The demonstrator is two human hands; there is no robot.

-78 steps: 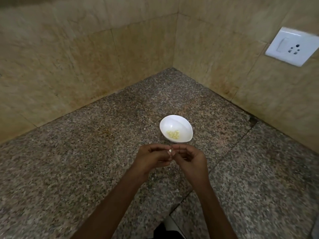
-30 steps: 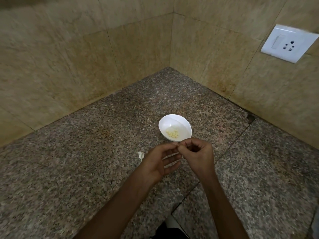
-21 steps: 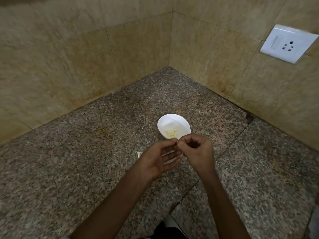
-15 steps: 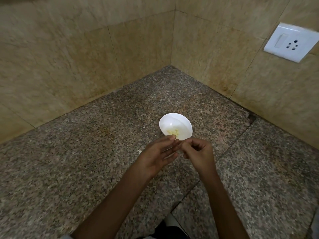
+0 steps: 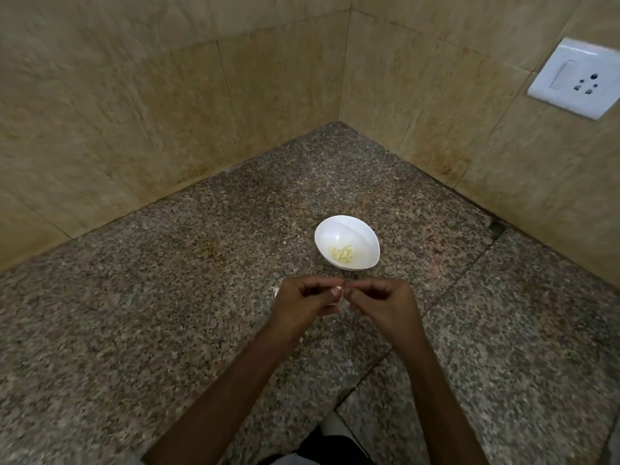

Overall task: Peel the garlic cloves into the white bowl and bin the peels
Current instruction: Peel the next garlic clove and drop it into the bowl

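Counter (image 5: 151, 330) is speckled stone, brown & grey. A thin dark crack line (image 5: 463, 273) runs across its right side, w/ a small dark gap (image 5: 496, 226) where it meets the wall. There's a little orange spot (image 5: 211, 245) on the stone, left of the middle. Two walls meet in a corner (image 5: 339, 120) at the back. Both have big tan tiles (image 5: 117, 112) w/ thin lines btwn them. Brown rusty stains (image 5: 443, 166) sit low on the right wall. A white switch & plug plate (image 5: 575, 78) is high up on the right wall.

White bowl (image 5: 355, 229), pale yellow cloves (image 5: 342, 254), speckled (brown-grey) granite counter (image 5: 167, 313), beige tiles (image 5: 134, 112)
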